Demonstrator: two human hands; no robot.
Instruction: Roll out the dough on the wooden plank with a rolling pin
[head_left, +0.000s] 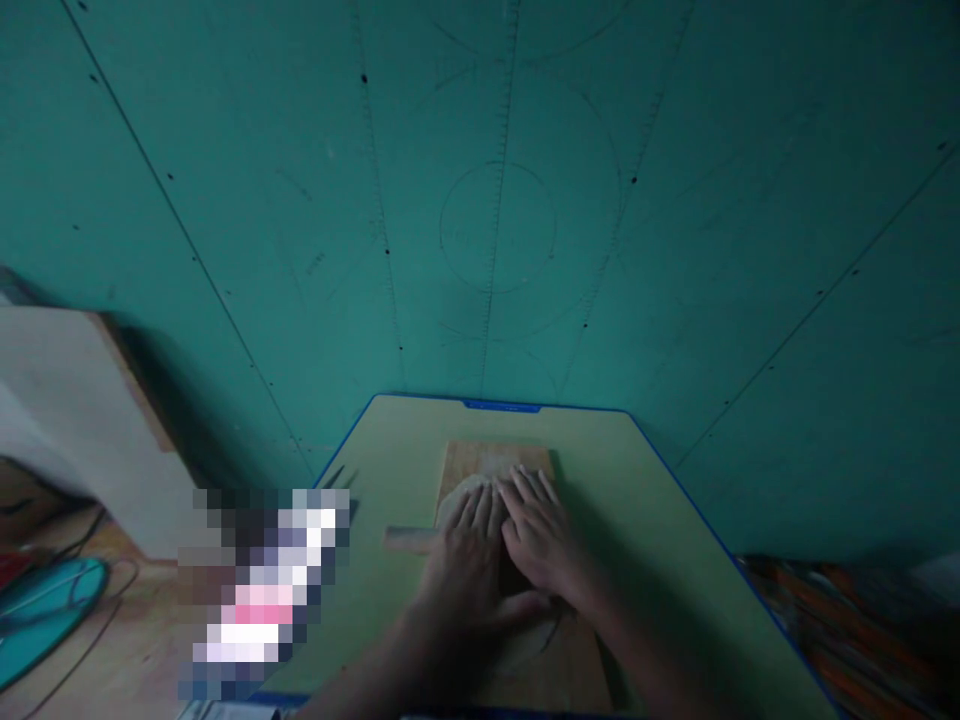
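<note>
Both of my hands lie on a pale, flat, rounded slab (pixel 453 503) that looks like dough or clay. It rests on a wooden board (pixel 496 456). My left hand (pixel 471 545) is flat with its fingers stretched out and the thumb pointing right. Close beside it, my right hand (pixel 536 525) lies with fingers extended over the slab's upper right side. Much of the slab is hidden under the hands. A pale wooden stick (pixel 409 539) sticks out to the left of my left hand; its other end is out of sight.
The board sits on a pale yellow-green table (pixel 652 560) with a blue rim. A green wall (pixel 495 250) with drawn circles rises behind. A pixelated patch covers something at the table's left edge, near a dark pointed tip (pixel 334 477). A white panel (pixel 82 420) leans at left.
</note>
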